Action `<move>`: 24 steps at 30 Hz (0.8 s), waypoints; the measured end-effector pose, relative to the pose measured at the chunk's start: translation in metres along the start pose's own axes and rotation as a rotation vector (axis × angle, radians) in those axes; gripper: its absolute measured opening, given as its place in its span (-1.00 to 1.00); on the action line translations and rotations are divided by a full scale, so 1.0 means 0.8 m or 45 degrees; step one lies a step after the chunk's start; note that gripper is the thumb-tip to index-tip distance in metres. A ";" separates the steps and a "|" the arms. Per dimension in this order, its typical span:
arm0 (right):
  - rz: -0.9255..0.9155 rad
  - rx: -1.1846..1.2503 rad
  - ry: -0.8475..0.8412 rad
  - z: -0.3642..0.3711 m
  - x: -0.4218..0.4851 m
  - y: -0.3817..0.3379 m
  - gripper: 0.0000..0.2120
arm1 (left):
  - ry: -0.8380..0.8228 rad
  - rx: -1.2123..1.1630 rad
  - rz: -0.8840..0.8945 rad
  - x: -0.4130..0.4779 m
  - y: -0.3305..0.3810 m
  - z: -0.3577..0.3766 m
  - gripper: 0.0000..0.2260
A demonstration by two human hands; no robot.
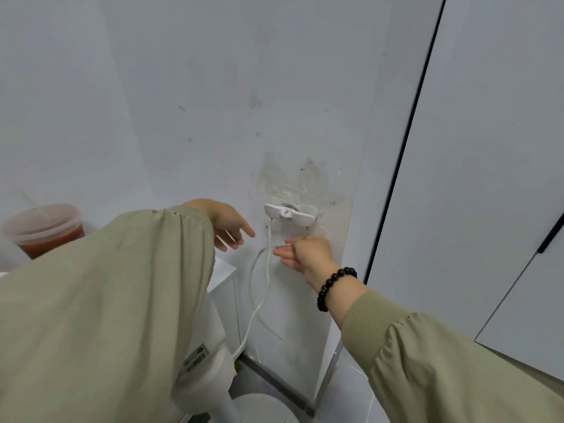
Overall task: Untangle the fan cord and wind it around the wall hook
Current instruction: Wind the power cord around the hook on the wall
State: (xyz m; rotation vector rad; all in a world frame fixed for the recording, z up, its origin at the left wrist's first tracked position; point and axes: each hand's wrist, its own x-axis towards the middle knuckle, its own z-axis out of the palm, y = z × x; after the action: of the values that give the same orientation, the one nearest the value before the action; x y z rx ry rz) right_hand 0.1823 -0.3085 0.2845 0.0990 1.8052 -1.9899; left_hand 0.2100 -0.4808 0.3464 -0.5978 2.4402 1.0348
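A white wall hook (290,214) sits on the grey wall, on a patch of old glue marks. The white fan cord (268,270) hangs from the hook's left side and runs down to the white fan body (210,364) at the bottom. My left hand (227,225) hovers just left of the hook with fingers apart and nothing in it. My right hand (305,254) is right below the hook, thumb and forefinger pinched on the cord's end where it leaves the hook's right side, other fingers spread. A black bead bracelet is on that wrist.
A clear plastic tub (45,228) with reddish-brown contents stands at the left on a white cabinet (224,271). White cupboard doors (476,178) with black edges fill the right. The fan's round base (262,407) rests on the floor below.
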 end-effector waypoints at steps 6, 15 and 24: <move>-0.137 0.296 -0.077 0.003 -0.003 -0.003 -0.78 | -0.214 0.282 0.028 -0.009 0.014 0.014 -0.63; -0.334 -0.684 0.228 -0.025 -0.015 -0.019 -0.75 | 0.476 -0.117 0.167 0.011 0.013 0.001 -0.82; -1.233 -1.183 0.333 -0.019 -0.041 -0.050 -0.62 | 0.600 -0.853 0.459 -0.003 0.038 -0.001 -0.79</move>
State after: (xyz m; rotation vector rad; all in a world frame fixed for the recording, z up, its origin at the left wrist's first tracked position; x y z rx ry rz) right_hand 0.1935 -0.2830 0.3305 -1.0016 3.1412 -1.3675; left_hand 0.1952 -0.4617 0.3656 -0.6725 2.6235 2.1079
